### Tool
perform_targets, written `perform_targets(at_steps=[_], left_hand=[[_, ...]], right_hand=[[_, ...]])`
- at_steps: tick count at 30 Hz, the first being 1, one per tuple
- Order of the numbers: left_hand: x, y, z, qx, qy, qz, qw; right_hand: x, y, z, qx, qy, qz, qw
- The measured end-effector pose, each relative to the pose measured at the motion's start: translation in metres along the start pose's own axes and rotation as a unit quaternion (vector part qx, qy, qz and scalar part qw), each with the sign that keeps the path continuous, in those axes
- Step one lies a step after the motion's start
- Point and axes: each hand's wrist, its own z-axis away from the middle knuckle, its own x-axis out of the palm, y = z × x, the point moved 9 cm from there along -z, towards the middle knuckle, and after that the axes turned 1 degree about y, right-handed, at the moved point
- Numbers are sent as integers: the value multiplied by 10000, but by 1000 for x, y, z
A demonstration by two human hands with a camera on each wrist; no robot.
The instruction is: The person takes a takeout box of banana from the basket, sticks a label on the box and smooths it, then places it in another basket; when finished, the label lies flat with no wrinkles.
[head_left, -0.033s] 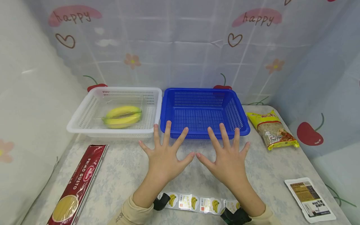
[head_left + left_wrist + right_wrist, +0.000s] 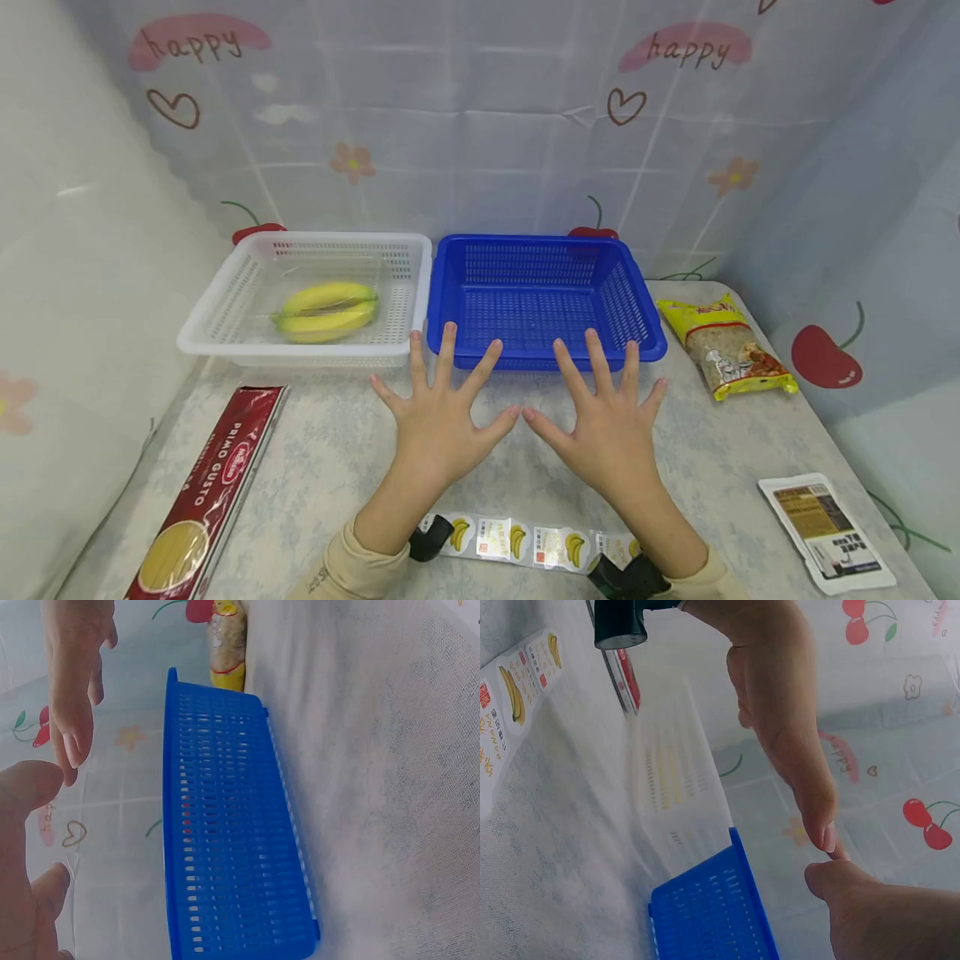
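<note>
Both hands are held above the table with fingers spread wide and nothing in them. The left hand [image 2: 438, 425] is in front of the gap between the two baskets, and the right hand [image 2: 609, 425] is in front of the blue basket [image 2: 525, 312]. Their thumb tips almost meet; whether they touch I cannot tell. Two bananas [image 2: 327, 312] in a clear plastic pack lie inside the white basket [image 2: 225, 325]. Below the wrists, a strip of banana labels [image 2: 525, 542] lies on the table, partly hidden by the wrists and the dark wrist bands.
A long red pasta packet [image 2: 213, 492] lies at the left of the table [image 2: 330, 450]. On the right are a yellow-ended food bag [image 2: 727, 346] and a flat white pouch [image 2: 827, 533]. A printed curtain [image 2: 480, 125] hangs behind the baskets.
</note>
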Motion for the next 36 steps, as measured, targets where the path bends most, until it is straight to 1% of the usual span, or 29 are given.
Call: perform_targets(at_steps=[5, 11, 16, 19, 21, 24, 27, 32, 36], left_hand=[[2, -3, 1, -10, 25, -80, 10000], [3, -7, 1, 1, 101, -46, 9999], [-3, -11, 3, 131, 375, -241, 9989], [-9, -17, 5, 165, 574, -144, 9981], [-13, -24, 8, 154, 716, 6, 9973], [-21, -38, 12, 74, 913, 294, 9954], [-28, -57, 16, -94, 1068, 488, 9930], [-37, -97, 21, -529, 1225, 562, 9895], [-46, -128, 27, -928, 1209, 650, 9862]], right_hand=[[2, -1, -1, -65, 19, 25, 10000], [5, -3, -2, -187, 35, 29, 9998], [5, -2, -5, -299, 133, -113, 9994], [5, -2, -7, -413, 235, -205, 9987], [4, -3, -9, -483, 287, -277, 9980], [4, -4, -12, -550, 305, -407, 9972], [4, -5, -15, -558, 240, -624, 9962], [8, -9, -24, -594, 136, -1113, 9919], [12, -18, -32, -753, 100, -1491, 9859]])
